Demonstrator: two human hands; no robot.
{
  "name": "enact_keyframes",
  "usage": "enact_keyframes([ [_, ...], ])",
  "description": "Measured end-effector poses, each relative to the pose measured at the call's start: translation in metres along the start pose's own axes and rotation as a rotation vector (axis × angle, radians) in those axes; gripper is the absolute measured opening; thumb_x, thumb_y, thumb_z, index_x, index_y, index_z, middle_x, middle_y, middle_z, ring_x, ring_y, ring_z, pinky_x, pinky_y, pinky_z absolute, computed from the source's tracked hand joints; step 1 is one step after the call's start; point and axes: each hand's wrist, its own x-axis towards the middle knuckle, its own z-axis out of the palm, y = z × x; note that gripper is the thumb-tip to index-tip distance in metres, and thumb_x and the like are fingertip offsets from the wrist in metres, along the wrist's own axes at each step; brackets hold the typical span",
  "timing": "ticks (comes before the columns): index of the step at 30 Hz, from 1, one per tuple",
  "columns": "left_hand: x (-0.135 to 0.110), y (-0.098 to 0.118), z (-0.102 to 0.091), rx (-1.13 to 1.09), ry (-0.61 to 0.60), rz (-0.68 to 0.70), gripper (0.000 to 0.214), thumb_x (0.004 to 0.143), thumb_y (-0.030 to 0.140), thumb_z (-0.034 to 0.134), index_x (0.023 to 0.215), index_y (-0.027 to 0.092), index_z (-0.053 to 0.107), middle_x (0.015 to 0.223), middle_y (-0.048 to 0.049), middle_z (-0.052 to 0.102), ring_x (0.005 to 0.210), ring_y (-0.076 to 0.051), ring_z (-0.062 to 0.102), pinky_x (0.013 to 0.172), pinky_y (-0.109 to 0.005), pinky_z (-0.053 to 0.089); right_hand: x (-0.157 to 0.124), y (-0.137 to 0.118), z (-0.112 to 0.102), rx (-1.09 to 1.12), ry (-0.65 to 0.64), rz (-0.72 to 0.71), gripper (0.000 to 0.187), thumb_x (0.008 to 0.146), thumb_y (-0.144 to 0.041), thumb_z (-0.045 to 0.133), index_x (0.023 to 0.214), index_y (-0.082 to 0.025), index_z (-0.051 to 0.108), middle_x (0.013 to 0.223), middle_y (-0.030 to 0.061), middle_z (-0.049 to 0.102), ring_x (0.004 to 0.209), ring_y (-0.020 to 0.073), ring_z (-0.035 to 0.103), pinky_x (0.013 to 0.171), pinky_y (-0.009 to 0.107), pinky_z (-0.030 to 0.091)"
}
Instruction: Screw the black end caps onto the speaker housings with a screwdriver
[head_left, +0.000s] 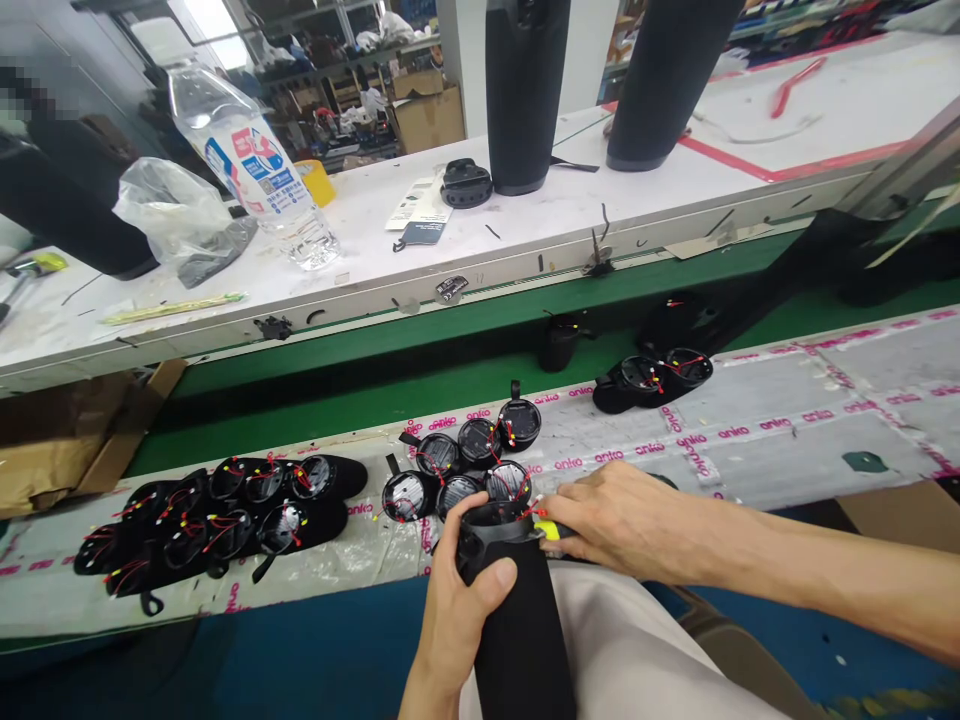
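Note:
My left hand (472, 590) is wrapped round the upper end of a black fabric-covered cylinder (521, 630), likely a speaker body, which leans up from my lap. A smooth black ring forms its top rim. At the right side of that rim, my right hand (615, 525) is closed on a small yellow-and-black tool (553, 530); most of it is hidden by the fingers, so its kind cannot be told. Red wire ends show beside its tip. Just beyond my hands stands a group of similar black cylinders (457, 450), open ends up, with red wires.
More wired cylinders (225, 520) crowd the bench (360, 540) at left, and a few (652, 375) stand farther right. On the white shelf (360, 260) are a water bottle (255, 160), a plastic bag (176, 215) and tall black cylinders (527, 100). A cardboard box (97, 430) sits at far left.

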Motion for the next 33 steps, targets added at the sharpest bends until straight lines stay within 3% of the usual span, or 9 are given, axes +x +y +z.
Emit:
enact_keyframes([
  [10,-0.003,0.003,0.007,0.107,0.03,-0.018,0.08,0.065,0.057,0.079,0.134,0.024,0.055,0.119,-0.0074,0.072,0.112,-0.031,0.066,0.101,-0.039,0.049,-0.008,0.001,0.011,-0.103,0.124,-0.039,0.023,0.106,-0.037,0.045,0.096,-0.019,0.056,0.069,0.0006,0.063,0.049,0.0162,0.054,0.047,0.032,0.022],
  [13,0.001,0.006,0.012,0.056,0.03,0.013,0.09,0.061,0.057,0.081,0.14,0.025,0.051,0.119,-0.0069,0.073,0.112,-0.031,0.067,0.101,-0.038,0.05,-0.021,0.004,0.005,0.114,0.326,-0.071,0.03,0.108,-0.04,0.036,0.098,-0.02,0.055,0.073,0.0008,0.065,0.058,0.0158,0.058,0.053,0.03,0.034],
  [15,0.005,0.006,0.015,-0.017,0.061,-0.049,0.093,0.063,0.056,0.081,0.144,0.026,0.048,0.119,-0.0077,0.073,0.108,-0.032,0.069,0.093,-0.038,0.055,-0.034,0.009,0.001,0.305,0.506,-0.055,0.031,0.109,-0.041,0.033,0.099,-0.021,0.054,0.073,0.0,0.063,0.06,0.0144,0.057,0.058,0.028,0.039],
  [18,0.013,0.001,0.025,-0.047,0.07,-0.052,0.095,0.062,0.051,0.083,0.146,0.026,0.047,0.123,-0.009,0.071,0.11,-0.033,0.069,0.094,-0.039,0.055,-0.053,0.021,0.003,0.488,0.616,0.183,0.023,0.107,-0.038,0.039,0.097,-0.022,0.053,0.07,-0.0029,0.06,0.057,0.0127,0.054,0.059,0.026,0.04],
  [20,0.019,-0.005,0.038,0.05,0.023,0.043,0.094,0.06,0.042,0.084,0.145,0.024,0.048,0.127,-0.0095,0.069,0.117,-0.032,0.065,0.103,-0.04,0.05,-0.063,0.03,0.008,0.585,0.576,0.373,0.021,0.106,-0.038,0.042,0.095,-0.023,0.053,0.066,-0.0049,0.057,0.055,0.0122,0.052,0.057,0.025,0.039],
  [24,0.039,-0.017,0.075,0.346,-0.098,0.2,0.084,0.063,0.023,0.079,0.141,0.024,0.05,0.137,-0.0098,0.061,0.124,-0.03,0.06,0.11,-0.044,0.045,-0.07,0.049,0.018,0.665,0.498,0.531,0.028,0.105,-0.046,0.041,0.092,-0.023,0.052,0.063,-0.0054,0.057,0.055,0.0134,0.053,0.057,0.025,0.038],
  [28,0.071,-0.036,0.105,0.767,-0.092,0.433,0.079,0.063,0.011,0.075,0.138,0.021,0.051,0.141,-0.012,0.052,0.129,-0.03,0.056,0.111,-0.046,0.046,-0.065,0.08,0.022,0.554,0.45,0.628,0.035,0.104,-0.053,0.038,0.089,-0.025,0.052,0.059,-0.0053,0.055,0.054,0.0161,0.054,0.057,0.027,0.035],
  [31,0.094,-0.051,0.115,1.081,-0.061,0.526,0.073,0.067,0.006,0.073,0.136,0.022,0.054,0.136,-0.0123,0.053,0.12,-0.031,0.062,0.103,-0.048,0.053,-0.052,0.118,0.027,0.43,0.413,0.703,0.034,0.104,-0.052,0.037,0.094,-0.024,0.054,0.061,-0.003,0.058,0.059,0.0195,0.059,0.058,0.028,0.035],
  [33,0.105,-0.058,0.118,1.279,-0.011,0.586,0.071,0.066,0.006,0.077,0.132,0.022,0.058,0.13,-0.0118,0.057,0.12,-0.032,0.062,0.109,-0.054,0.047,-0.036,0.146,0.03,0.31,0.385,0.754,0.033,0.103,-0.051,0.039,0.102,-0.022,0.056,0.07,0.0008,0.064,0.068,0.022,0.065,0.06,0.028,0.036],
])
